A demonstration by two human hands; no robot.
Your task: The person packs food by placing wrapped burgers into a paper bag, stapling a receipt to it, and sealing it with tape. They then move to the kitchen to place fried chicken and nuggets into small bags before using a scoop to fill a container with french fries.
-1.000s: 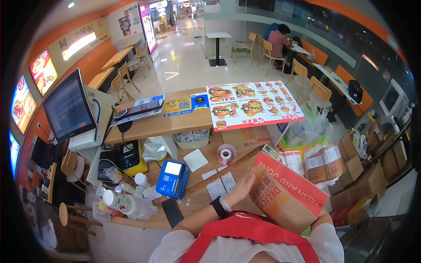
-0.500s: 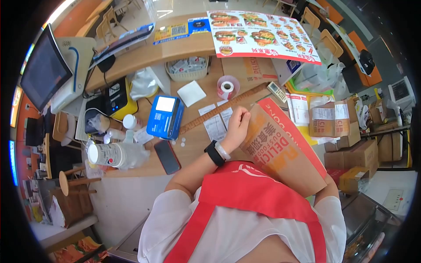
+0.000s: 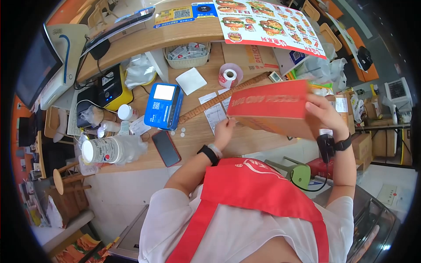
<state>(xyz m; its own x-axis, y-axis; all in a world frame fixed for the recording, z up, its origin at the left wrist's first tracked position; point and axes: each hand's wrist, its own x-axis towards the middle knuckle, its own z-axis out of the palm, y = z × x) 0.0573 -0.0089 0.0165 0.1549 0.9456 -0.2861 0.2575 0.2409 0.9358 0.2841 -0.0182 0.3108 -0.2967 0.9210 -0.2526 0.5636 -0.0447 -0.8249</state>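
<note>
A paper bag (image 3: pixel 272 105) with a red side and brown panels hangs tilted over the desk between my hands. My right hand (image 3: pixel 324 115) grips its right end, the fingers bent over the edge. At the bag's lower left corner, my left hand (image 3: pixel 224 131) is closed near the edge; what its fingertips hold is too small to make out. Printed receipts (image 3: pixel 215 116) lie on the desk just beyond my left hand. A paper roll (image 3: pixel 229 75) stands behind the bag.
A blue box (image 3: pixel 164 107) and a phone (image 3: pixel 166 149) are left of my hands. Further left stand a white-lidded container (image 3: pixel 107 150) and a monitor (image 3: pixel 37 65). A menu sheet (image 3: pixel 272 28) lies on the raised counter (image 3: pixel 188 33). A green stool (image 3: pixel 300 175) is below the desk.
The bag has swung up and turned, its red side now facing up. My right hand has come into view at its right end. My left hand has moved down and left.
</note>
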